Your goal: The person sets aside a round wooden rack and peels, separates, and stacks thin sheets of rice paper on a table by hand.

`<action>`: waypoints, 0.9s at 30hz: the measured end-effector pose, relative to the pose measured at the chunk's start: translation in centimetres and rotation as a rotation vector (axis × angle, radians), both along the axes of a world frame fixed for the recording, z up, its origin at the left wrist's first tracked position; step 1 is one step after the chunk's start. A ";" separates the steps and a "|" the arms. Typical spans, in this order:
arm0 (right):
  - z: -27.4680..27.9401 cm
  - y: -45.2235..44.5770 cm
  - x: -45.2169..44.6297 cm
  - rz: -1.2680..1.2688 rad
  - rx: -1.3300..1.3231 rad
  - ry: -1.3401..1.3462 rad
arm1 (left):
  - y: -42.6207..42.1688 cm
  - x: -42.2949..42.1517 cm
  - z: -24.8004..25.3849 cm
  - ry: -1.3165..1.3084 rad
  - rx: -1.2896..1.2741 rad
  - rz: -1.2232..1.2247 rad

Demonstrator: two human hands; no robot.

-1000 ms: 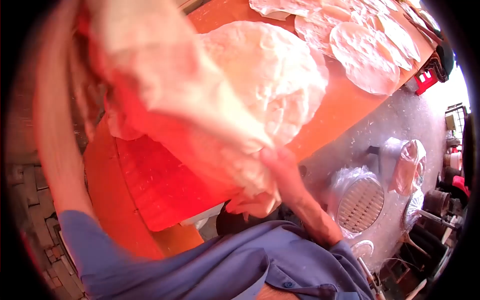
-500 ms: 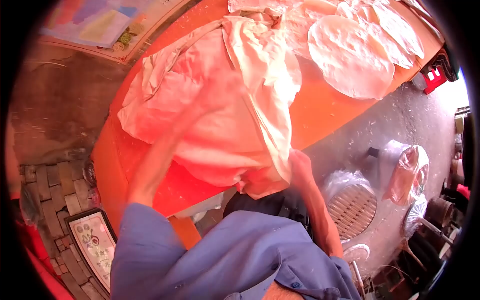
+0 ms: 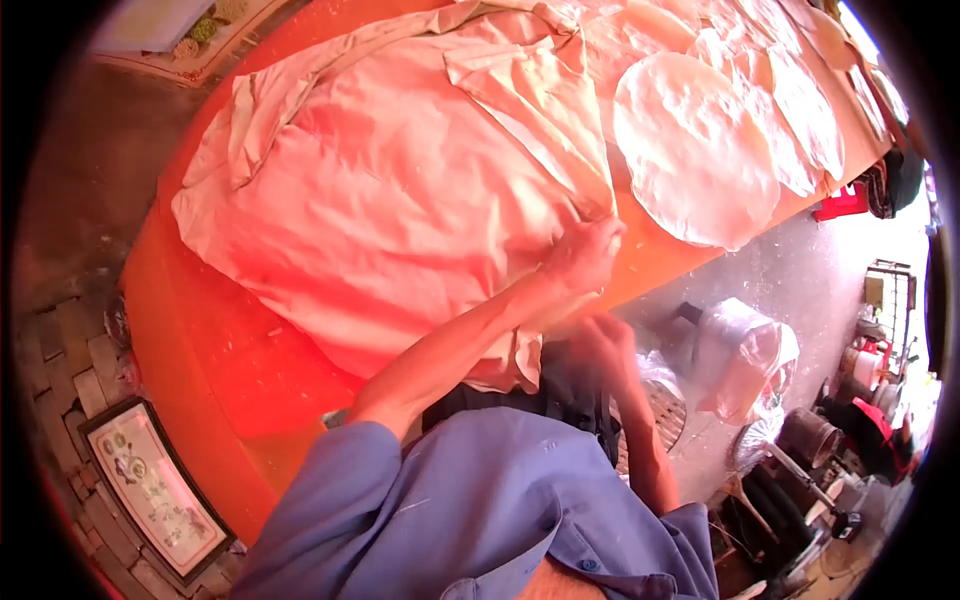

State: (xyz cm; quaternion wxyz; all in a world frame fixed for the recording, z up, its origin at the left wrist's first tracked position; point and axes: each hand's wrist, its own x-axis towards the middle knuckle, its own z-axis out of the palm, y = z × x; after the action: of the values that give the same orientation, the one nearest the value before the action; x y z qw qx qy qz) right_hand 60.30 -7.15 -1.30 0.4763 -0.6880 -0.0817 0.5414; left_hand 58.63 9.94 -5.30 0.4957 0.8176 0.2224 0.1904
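The big pale cloth point(image 3: 370, 200) lies spread on the orange-red table point(image 3: 220, 350). It is almost as wide as it is long, so I cannot tell its long way for sure. One folded strip on its right part slants from 11 o'clock down to 4 o'clock. A loose corner points to 5 o'clock, close to the person's body.

The left hand point(image 3: 588, 262) is at the cloth's 4 o'clock edge, with its fingers bent. It touches the cloth, but I cannot tell how tight its grip is. The right hand point(image 3: 605, 348) is just below it, at 5 o'clock from the cloth. It is curled and blurry, and I cannot tell if its grip has hold of anything.

There is bare table at 7 o'clock from the cloth, and a thin bare bit at 4 o'clock, next to the table's straight edge. At 2 o'clock it is crowded: round pale sheets point(image 3: 695, 150) lie over each other there, close to the cloth.

The cloth is soft, with lots of wrinkles. The sheets are thin and bumpy. A framed picture point(image 3: 157, 490) is on brick ground at 7 o'clock.
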 end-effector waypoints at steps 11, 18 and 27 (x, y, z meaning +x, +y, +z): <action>-0.6 -1.6 13.1 -0.217 0.185 -0.530 | 0.4 1.9 5.7 0.112 0.198 -0.035; -0.3 -5.2 19.2 -0.051 0.109 -0.726 | 14.8 4.4 6.8 0.140 0.780 0.364; 0.5 -7.1 22.0 -0.143 0.065 -0.779 | 33.4 5.5 2.3 0.796 0.760 0.308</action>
State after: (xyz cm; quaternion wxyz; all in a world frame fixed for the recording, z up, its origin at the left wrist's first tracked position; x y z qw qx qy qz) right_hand 82.29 -14.25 -0.82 0.4676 -0.8304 -0.2252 0.2025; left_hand 64.17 43.39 -2.96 0.0115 0.9053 0.4246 0.0042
